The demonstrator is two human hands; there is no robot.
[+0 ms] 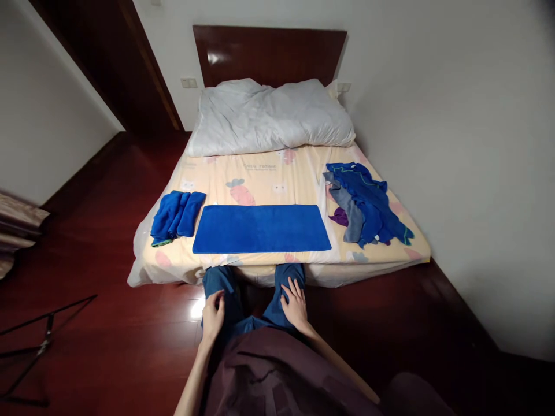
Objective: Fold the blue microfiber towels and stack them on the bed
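Observation:
My left hand (213, 315) rests on my left thigh, with loosely bent fingers, the thumb apart and nothing visible in it. On my right thigh lies my right hand (295, 303), empty, its fingers spread. Just beyond my knees, a blue towel (262, 229) is laid flat and smooth along the near edge of the bed. To its left sit folded blue towels (177, 216), placed side by side. A loose heap of crumpled towels (368, 205) lies to the right, mostly blue, with a grey towel (349, 211) and a purple one (339, 217) showing.
The bed (269, 176) has a patterned yellow sheet. A folded white quilt (273, 115) lies by the dark headboard (269, 55). A white wall (455, 144) stands close on the right. Black stand legs (47, 329) are on the floor at left, near a curtain (19, 228).

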